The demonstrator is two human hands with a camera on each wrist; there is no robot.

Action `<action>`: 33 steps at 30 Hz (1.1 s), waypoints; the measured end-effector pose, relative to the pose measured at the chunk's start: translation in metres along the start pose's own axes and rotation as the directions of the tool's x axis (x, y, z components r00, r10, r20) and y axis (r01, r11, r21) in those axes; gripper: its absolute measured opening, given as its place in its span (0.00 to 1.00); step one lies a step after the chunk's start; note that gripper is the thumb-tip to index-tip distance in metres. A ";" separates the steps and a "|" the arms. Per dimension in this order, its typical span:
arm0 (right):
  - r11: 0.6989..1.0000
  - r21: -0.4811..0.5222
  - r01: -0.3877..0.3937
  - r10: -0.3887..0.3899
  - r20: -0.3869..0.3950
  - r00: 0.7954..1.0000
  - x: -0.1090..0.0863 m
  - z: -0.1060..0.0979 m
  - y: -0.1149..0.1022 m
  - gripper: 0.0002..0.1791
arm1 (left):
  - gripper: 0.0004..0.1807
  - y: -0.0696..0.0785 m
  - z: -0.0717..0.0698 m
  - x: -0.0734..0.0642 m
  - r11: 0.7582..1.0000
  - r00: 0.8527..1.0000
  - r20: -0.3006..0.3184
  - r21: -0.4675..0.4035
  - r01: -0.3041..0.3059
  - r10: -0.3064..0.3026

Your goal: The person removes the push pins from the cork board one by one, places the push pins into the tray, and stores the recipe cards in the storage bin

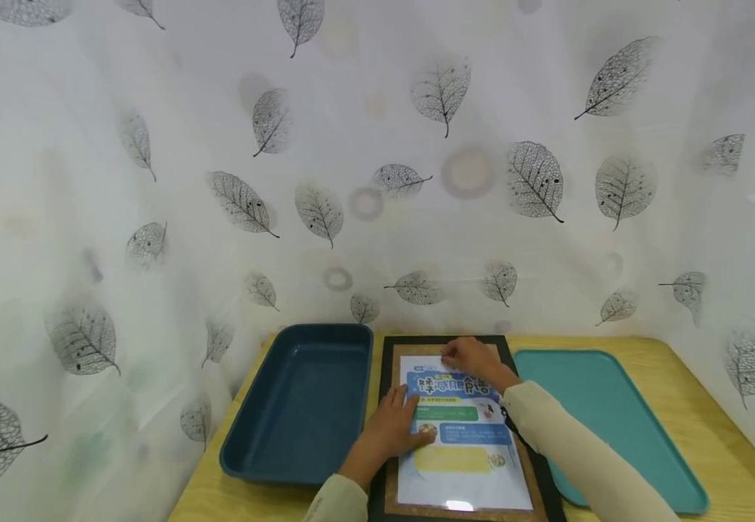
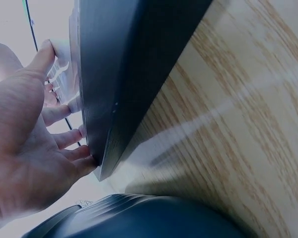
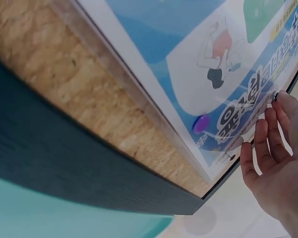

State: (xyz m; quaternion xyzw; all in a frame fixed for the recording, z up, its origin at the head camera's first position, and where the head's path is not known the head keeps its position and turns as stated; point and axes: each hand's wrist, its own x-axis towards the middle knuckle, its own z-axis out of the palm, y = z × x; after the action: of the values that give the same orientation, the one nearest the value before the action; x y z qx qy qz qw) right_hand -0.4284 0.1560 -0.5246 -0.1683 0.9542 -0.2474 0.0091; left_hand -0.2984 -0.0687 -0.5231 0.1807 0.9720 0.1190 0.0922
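Observation:
A printed poster (image 1: 462, 484) with coloured text blocks, under a shiny clear sheet, lies on a black-framed corkboard (image 1: 391, 435). My left hand (image 1: 390, 428) rests on the poster's left side with fingers spread, thumb pointing inward. In the left wrist view its fingertips lie over the black frame edge (image 2: 114, 74). My right hand (image 1: 471, 360) is at the poster's top edge, thumb and fingertips together. The right wrist view shows it pinching a small dark push pin (image 3: 275, 97), mostly hidden by the fingers. A purple round-headed pin (image 3: 201, 124) sits near a poster corner.
A deep dark blue tray (image 1: 299, 406) stands left of the board. A flat teal tray (image 1: 619, 428) lies to the right, beside the frame. All are on a wooden table (image 1: 671, 391), with a leaf-patterned curtain (image 1: 377, 239) behind and at the sides.

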 end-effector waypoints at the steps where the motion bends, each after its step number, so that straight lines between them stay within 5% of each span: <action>1: 1.000 0.000 0.008 -0.008 -0.007 1.000 0.000 0.001 0.001 0.07 | 0.49 0.000 0.001 0.000 1.000 1.000 0.003 0.003 -0.001 0.001; 9: 1.000 0.008 0.002 -0.002 -0.019 1.000 0.003 0.002 0.005 0.05 | 0.49 0.001 0.003 0.001 1.000 1.000 -0.005 0.005 -0.012 0.012; 25: 0.996 0.038 -0.076 0.070 0.128 0.989 0.009 -0.002 -0.004 0.05 | 0.50 -0.001 0.006 -0.001 1.000 1.000 -0.002 0.031 0.005 -0.005; 33: 0.996 0.043 -0.072 0.066 0.134 0.989 0.009 -0.003 -0.003 0.07 | 0.49 -0.002 0.005 0.001 1.000 1.000 0.005 0.020 -0.001 0.001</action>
State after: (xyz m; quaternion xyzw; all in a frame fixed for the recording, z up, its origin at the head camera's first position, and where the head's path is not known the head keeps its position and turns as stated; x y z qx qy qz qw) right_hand -0.4359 0.1519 -0.5200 -0.1508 0.9506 -0.2579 0.0847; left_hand -0.2985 -0.0697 -0.5290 0.1822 0.9728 0.1089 0.0927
